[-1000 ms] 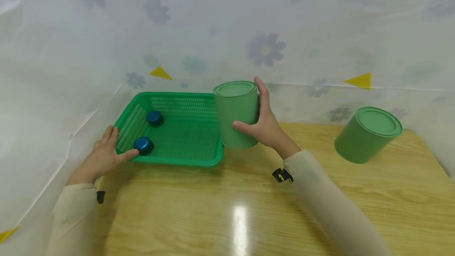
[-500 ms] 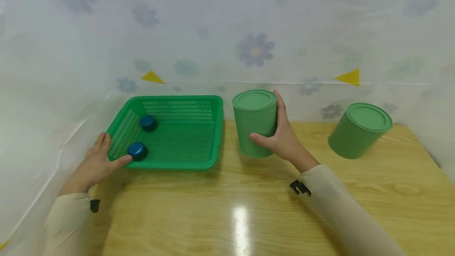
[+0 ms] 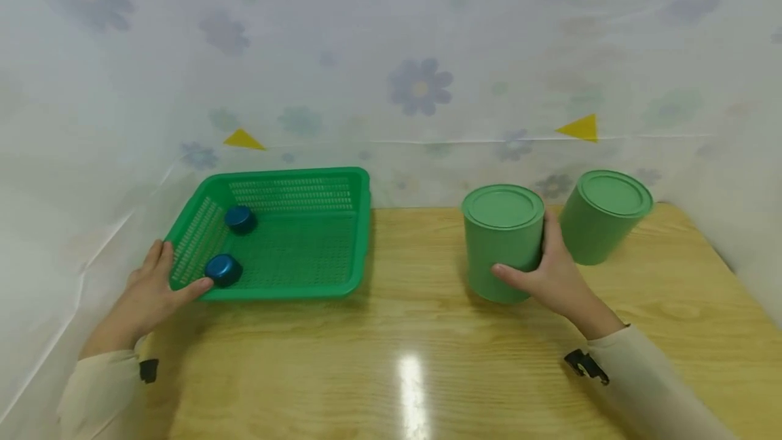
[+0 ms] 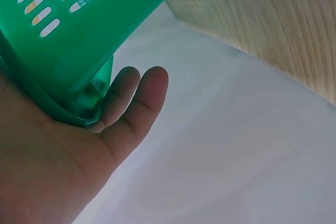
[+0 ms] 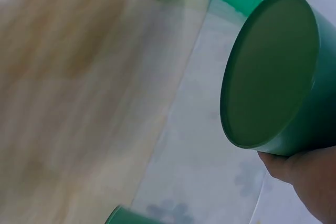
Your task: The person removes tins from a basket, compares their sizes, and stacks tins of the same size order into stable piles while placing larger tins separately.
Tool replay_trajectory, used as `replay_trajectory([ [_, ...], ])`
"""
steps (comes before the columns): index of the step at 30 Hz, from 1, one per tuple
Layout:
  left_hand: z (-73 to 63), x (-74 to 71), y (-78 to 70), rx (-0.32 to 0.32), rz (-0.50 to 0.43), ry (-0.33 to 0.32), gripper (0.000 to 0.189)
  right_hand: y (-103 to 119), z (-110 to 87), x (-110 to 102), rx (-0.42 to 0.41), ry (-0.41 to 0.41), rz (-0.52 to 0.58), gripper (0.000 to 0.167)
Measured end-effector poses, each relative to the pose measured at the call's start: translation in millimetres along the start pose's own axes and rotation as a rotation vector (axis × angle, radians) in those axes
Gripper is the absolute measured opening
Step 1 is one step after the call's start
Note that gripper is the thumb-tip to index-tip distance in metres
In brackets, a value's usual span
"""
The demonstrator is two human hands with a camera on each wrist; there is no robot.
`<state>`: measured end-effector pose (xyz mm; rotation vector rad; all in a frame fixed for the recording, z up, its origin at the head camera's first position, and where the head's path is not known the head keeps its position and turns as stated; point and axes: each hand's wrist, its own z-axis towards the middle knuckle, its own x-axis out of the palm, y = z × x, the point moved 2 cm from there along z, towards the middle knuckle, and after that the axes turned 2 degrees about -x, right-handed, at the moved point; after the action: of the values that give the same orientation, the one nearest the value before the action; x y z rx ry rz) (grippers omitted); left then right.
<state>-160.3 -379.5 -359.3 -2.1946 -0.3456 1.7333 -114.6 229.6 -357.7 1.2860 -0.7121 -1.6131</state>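
Green can (image 3: 497,257) held clear of the desk (image 3: 293,365) — right hand (image 3: 556,280) clamped round its side.
Long axis near upright; second can (image 3: 595,223) near, to its right and behind; basket (image 3: 281,292) well apart to the left — left hand (image 3: 149,287) spread at its near-left corner.

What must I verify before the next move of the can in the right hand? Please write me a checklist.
1. Right hand gripping the held can: ok.
2. The held can clear of the table: ok, its underside shows in the right wrist view.
3. Left hand on the basket: ok.
4. Rear blue cap and front blue cap inside the basket: ok.
5. Right hand apart from the second can: cannot tell, they overlap in the head view.
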Motion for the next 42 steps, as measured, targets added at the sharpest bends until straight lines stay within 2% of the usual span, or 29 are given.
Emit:
replay_trajectory([
  [5, -3.3, -0.3, 4.1, -0.005, 0.006, 0.003, 0.109, -13, -21.7, -24, 0.049, -0.031, -0.046, 0.12],
  [11, 1.1, 0.3, 2.5, -0.001, -0.001, 0.018, 0.109, -27, -47.0, -57, 0.112, -0.067, -0.094, 0.123],
  [21, 1.3, 0.5, 0.5, 0.001, 0.001, 0.013, 0.109, -44, -79.7, -102, 0.159, -0.158, -0.175, 0.116],
  [32, 1.4, -1.3, 1.2, -0.001, -0.009, 0.0, 0.108, -58, -101.8, -120, 0.196, -0.217, -0.206, 0.116],
  [37, 1.0, -1.5, 1.7, -0.003, -0.002, 0.013, 0.108, -60, -106.9, -127, 0.187, -0.172, -0.235, 0.118],
  [42, 2.4, -1.7, 1.6, -0.001, -0.005, 0.011, 0.108, -64, -111.3, -132, 0.118, -0.124, -0.255, 0.112],
])
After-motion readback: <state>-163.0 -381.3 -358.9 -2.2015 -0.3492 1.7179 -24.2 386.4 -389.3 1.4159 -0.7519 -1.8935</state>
